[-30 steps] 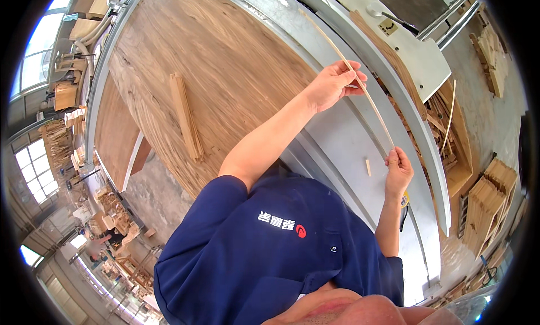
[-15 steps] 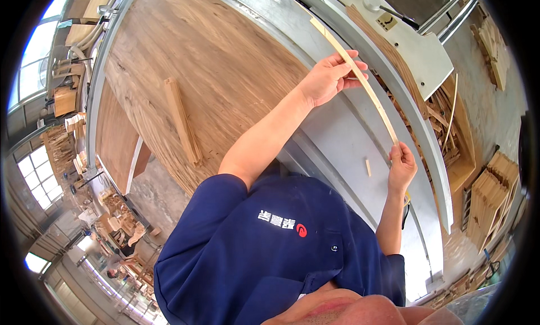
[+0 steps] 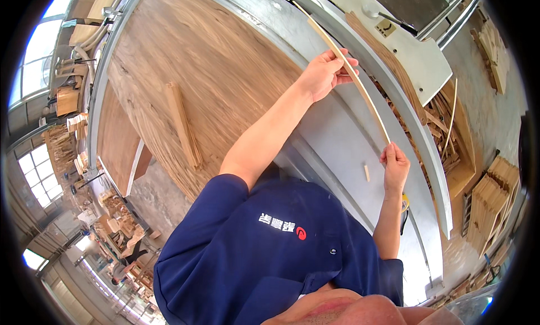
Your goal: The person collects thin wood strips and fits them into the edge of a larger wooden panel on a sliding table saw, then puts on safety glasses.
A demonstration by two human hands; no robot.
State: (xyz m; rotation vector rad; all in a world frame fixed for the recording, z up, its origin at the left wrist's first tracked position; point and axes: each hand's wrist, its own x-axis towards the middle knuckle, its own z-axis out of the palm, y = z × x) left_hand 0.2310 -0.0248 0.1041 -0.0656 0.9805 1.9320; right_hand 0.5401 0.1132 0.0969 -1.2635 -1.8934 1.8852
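Note:
A long, thin strip of pale wood [image 3: 364,95] is held above the grey metal machine table [image 3: 337,139]. My left hand [image 3: 326,77] grips it partway along, thumb on one side and fingers on the other. The near end is pinched between the thumb and fingertips of my right hand [image 3: 396,161]. From my left hand the far part of the strip runs on toward the table's far edge. A small pale wood offcut [image 3: 367,173] lies on the metal surface beside my right hand.
A wide brown wood panel [image 3: 208,49] covers the left side, with narrow brown wood strips [image 3: 183,125] lying on it. A grey metal rail [image 3: 413,100] curves along the right. Beyond it stand a wooden bin of scraps [image 3: 464,139] and stacked boards [image 3: 489,207].
Both hands have shifted slightly left with the strip. The strip has turned to show more of its narrow edge. The small offcut has not visibly moved on the table.

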